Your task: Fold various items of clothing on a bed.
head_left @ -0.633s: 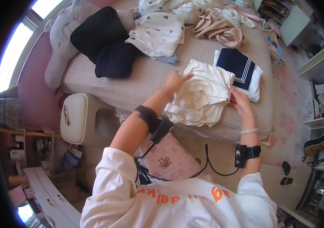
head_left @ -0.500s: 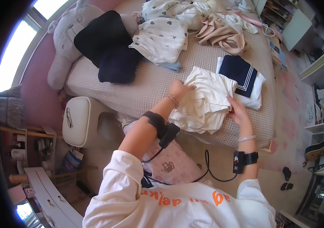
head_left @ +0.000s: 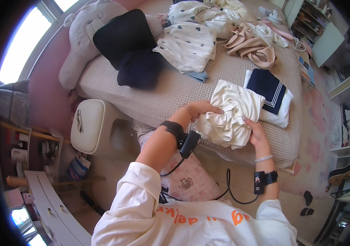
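A cream-white garment (head_left: 237,98) of soft cloth lies on the near edge of the bed, loosely folded, its near half bunched into creases. At its left side my left hand (head_left: 206,108) is closed on the fabric, fingers partly hidden in the folds. My right hand (head_left: 258,133) grips the lower right edge, thumb on top and the other fingers mostly out of sight beneath. Just beyond the right hand sits a folded white top with a navy, white-striped sailor collar (head_left: 267,89), and the cream garment touches its left side.
Dark folded clothes (head_left: 139,67) and a white patterned garment (head_left: 187,47) lie farther back on the checked bed (head_left: 113,98). A beige ribbed garment (head_left: 251,47) is heaped at the far right. A cream stool (head_left: 89,127) holding glasses (head_left: 79,121) stands left. Cables hang between my forearms.
My left hand has moved down and inward along the cream garment, whose near part is now more bunched. The right hand keeps its hold on the edge. The whole view has shifted slightly.
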{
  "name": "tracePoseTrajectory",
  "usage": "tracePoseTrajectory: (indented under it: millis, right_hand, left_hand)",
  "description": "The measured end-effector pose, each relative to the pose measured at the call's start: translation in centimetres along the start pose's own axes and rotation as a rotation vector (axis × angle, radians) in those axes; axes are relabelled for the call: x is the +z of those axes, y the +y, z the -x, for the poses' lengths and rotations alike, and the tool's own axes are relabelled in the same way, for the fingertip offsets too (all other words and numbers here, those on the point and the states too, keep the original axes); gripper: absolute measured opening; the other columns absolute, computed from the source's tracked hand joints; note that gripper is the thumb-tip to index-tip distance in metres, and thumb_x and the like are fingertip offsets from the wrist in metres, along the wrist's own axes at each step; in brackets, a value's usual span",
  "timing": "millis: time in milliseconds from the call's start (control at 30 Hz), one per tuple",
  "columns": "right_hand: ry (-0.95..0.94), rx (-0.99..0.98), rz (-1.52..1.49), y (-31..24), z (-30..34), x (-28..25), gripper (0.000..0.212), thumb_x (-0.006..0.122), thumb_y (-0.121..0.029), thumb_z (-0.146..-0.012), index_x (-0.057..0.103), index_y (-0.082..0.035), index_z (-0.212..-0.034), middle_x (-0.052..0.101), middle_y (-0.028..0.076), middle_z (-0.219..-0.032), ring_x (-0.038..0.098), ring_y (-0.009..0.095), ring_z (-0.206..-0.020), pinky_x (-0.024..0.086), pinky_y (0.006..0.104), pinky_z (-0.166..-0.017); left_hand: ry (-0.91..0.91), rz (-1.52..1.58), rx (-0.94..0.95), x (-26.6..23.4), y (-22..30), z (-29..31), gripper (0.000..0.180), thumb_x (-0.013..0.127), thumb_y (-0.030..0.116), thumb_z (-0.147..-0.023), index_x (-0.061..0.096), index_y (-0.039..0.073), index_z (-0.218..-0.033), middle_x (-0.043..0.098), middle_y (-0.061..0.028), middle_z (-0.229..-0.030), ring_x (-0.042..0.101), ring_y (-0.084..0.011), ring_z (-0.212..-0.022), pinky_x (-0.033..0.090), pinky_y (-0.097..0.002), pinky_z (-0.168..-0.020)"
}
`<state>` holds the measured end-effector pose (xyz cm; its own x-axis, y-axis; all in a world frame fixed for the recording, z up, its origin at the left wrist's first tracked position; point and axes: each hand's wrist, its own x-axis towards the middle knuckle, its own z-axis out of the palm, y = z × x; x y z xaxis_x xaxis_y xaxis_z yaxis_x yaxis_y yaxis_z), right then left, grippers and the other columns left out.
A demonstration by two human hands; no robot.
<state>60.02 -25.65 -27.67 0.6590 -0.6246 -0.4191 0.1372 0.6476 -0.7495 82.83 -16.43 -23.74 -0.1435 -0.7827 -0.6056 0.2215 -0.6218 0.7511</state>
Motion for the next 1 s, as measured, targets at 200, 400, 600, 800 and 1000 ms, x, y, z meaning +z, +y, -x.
tracePoseTrajectory:
  millis: [200,400,600,800,1000]
  right_hand:
    - [-0.109,-0.107,-0.117,-0.1,1.8,0.9,0.046,0.056,-0.004,-0.077,0.039,0.000,-0.119,0.052,0.014,-0.112,0.054,0.023,-0.098,0.045,0.0347,-0.085]
    - [-0.214,-0.205,-0.050,-2.1,1.6,6.3,0.046,0.059,-0.005,-0.075,0.041,0.003,-0.117,0.053,0.012,-0.110,0.054,0.021,-0.097,0.043,0.0316,-0.085]
    - [-0.233,0.109,0.021,0.8,-4.7,8.5,0.047,0.063,-0.006,-0.074,0.043,0.002,-0.116,0.054,0.010,-0.106,0.054,0.021,-0.095,0.043,0.0317,-0.084]
    - [-0.185,0.103,0.120,1.9,-5.8,8.2,0.052,0.062,-0.004,-0.073,0.038,-0.001,-0.120,0.051,0.010,-0.112,0.053,0.022,-0.098,0.044,0.0329,-0.084]
    - [-0.341,-0.135,0.056,-1.3,-4.9,16.1,0.046,0.058,-0.003,-0.074,0.042,0.000,-0.117,0.053,0.011,-0.108,0.054,0.021,-0.096,0.044,0.0323,-0.083]
  left_hand:
    - [-0.078,-0.010,0.054,-0.3,1.3,3.1,0.041,0.064,0.016,-0.075,0.050,-0.005,-0.108,0.059,-0.0093,-0.099,0.059,-0.0149,-0.082,0.049,-0.0271,-0.074]
    - [-0.203,0.445,0.214,-1.8,1.3,8.0,0.045,0.059,0.005,-0.077,0.041,-0.006,-0.117,0.052,-0.0140,-0.112,0.055,-0.0210,-0.098,0.044,-0.0327,-0.087]
    - [0.111,0.478,0.268,-7.3,-4.9,6.3,0.047,0.053,-0.003,-0.077,0.038,0.002,-0.121,0.053,-0.0109,-0.109,0.056,-0.0190,-0.093,0.046,-0.0313,-0.084]
    - [0.187,0.425,0.348,-8.5,-6.9,5.2,0.051,0.049,-0.008,-0.075,0.037,0.007,-0.123,0.051,-0.0050,-0.109,0.053,-0.0132,-0.093,0.045,-0.0261,-0.081]
    - [0.326,-0.022,0.756,-11.6,1.0,13.6,0.045,0.053,-0.008,-0.072,0.047,0.005,-0.115,0.052,0.0019,-0.106,0.049,-0.0072,-0.095,0.041,-0.0229,-0.084]
